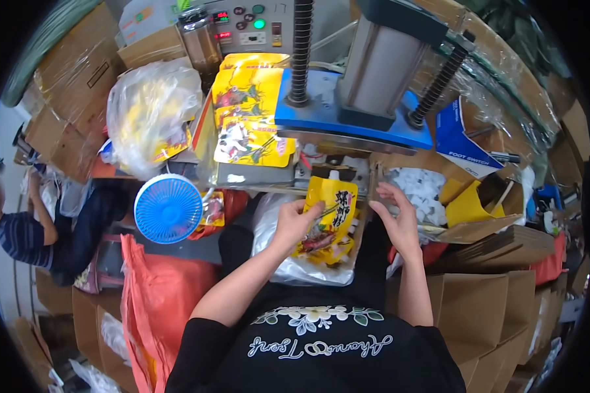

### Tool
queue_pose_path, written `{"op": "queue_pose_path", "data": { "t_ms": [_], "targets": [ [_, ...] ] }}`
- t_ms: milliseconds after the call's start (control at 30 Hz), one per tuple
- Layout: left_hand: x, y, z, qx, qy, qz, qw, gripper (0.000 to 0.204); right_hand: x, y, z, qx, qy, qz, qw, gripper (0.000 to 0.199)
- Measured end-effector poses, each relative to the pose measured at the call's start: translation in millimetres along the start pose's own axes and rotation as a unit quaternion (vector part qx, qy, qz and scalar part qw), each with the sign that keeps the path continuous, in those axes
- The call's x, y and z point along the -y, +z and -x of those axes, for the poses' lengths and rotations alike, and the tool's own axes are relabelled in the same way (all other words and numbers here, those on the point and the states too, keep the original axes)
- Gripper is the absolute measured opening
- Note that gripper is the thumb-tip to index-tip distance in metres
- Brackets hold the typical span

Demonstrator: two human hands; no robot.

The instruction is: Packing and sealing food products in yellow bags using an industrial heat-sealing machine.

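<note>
Left hand [297, 223] pinches a yellow pouch [332, 213] before the blue press [347, 116], apparently positioning it; right hand [400, 221], fingers apart, should steady it next.

A head-worn fisheye camera looks steeply down over the wearer's black shirt [334, 374], with left hand [294, 224] and right hand [398, 217] close below, a press [379, 72] farther ahead

Glossy plastic pouch [328, 219], matt cardboard carton [473, 304].
</note>
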State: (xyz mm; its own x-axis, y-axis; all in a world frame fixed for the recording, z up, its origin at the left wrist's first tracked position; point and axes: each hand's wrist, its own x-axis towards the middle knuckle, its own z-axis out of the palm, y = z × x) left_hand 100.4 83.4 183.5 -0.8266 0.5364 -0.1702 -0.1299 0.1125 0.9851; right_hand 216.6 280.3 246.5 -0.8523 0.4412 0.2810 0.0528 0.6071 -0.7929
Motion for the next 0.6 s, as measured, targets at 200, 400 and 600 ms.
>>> {"op": "queue_pose_path", "data": {
  "t_ms": [200, 400, 600],
  "targets": [
    [-26, 22, -27, 0.004, -0.088, 0.249, 0.964, 0.026, -30, -55, 18, -0.075, 0.059, 0.218, 0.971, 0.028],
    [-13, 6, -44, 0.003, -0.055, 0.189, 0.980, 0.024, -46, -38, 14, -0.013, -0.004, 0.303, 0.953, 0.025],
    [-27, -84, -50, -0.259, 0.313, -0.483, 0.776, 0.061, -46, -22, 5, 0.001, 0.033, 0.169, 0.985, 0.018]
  ]
}}
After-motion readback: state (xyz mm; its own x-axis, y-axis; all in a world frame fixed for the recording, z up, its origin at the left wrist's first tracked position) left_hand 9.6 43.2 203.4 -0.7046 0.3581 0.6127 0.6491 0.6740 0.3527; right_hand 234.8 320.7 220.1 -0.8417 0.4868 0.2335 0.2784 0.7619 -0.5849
